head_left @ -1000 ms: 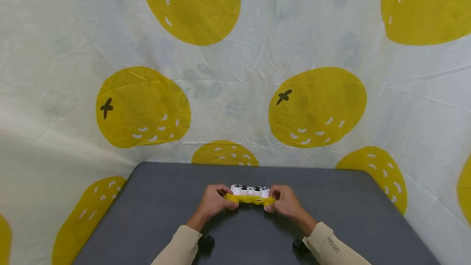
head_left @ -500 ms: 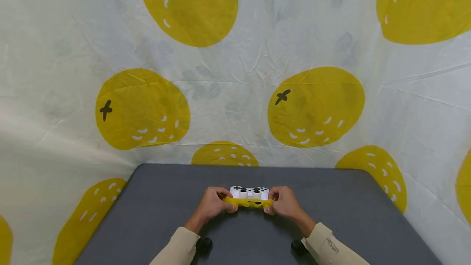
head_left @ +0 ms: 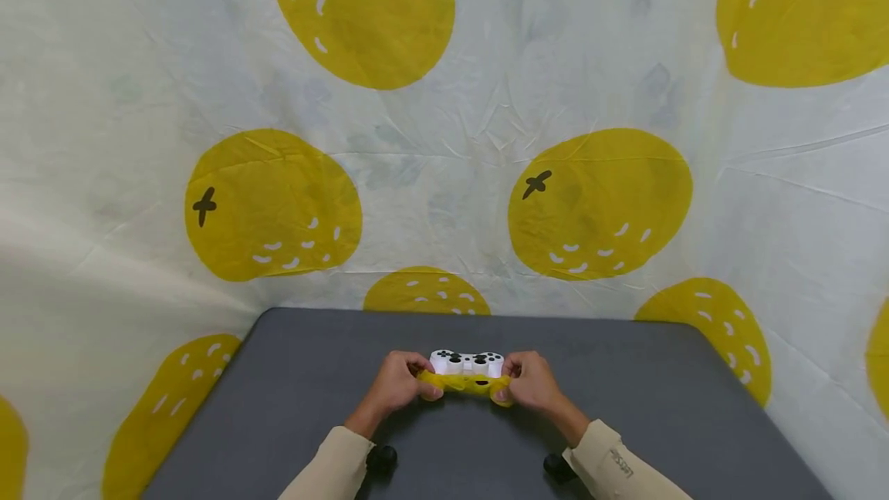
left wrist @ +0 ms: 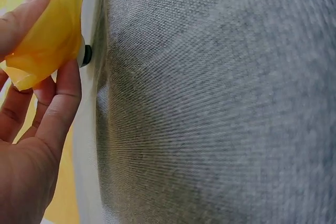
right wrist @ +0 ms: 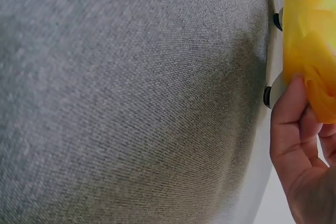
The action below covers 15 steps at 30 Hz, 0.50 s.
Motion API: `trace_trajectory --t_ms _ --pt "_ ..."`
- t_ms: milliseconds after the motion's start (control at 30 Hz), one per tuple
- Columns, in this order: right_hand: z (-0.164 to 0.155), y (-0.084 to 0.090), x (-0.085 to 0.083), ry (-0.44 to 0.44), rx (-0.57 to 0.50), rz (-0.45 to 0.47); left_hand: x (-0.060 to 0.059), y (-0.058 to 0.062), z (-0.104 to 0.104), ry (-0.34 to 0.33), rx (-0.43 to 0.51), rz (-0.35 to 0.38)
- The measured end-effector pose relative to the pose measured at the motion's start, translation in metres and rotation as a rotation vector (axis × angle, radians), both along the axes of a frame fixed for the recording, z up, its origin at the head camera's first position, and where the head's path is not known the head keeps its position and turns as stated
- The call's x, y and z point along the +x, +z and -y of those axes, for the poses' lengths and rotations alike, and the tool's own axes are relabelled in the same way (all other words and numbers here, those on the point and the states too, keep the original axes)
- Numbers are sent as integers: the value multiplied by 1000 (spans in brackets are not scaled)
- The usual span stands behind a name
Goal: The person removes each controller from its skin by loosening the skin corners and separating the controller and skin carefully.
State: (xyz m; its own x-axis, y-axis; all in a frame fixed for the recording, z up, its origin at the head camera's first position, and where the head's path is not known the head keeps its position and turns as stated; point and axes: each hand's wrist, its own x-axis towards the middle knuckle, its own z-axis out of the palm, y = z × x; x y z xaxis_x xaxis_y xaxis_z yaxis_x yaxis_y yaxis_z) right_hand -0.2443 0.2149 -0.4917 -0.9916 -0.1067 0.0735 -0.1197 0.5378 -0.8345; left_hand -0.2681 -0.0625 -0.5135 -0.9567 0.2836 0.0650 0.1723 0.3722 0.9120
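A white game controller with black sticks and buttons is held near the middle of the table in the head view. A soft yellow cover is stretched over its near side and handles. My left hand pinches the covered left handle, thumb on the near side and fingertips behind. At the other end my right hand grips the covered right handle. Close up, loose yellow material hangs past the handle tip in the left wrist view. Folds show in the cover beside the right fingertips.
A dark grey table lies under the hands. Behind it hangs a pale curtain printed with yellow fruit. Small black devices sit at the wrists, by the beige sleeves.
The controller tilts so that more of its button face shows, and both hands shift slightly left with it. A dark opening in the yellow cover now shows more clearly.
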Motion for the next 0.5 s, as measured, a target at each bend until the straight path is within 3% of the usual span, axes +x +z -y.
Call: trace_trajectory --t_ms 233,400,500 --pt "8 -4 2 -46 -18 27 2 -5 5 17 -23 -16" --pt "13 -9 3 -43 -25 57 3 -9 6 -2 -66 13" --pt "15 -10 3 -38 -44 69 3 -10 7 -10 -39 37"
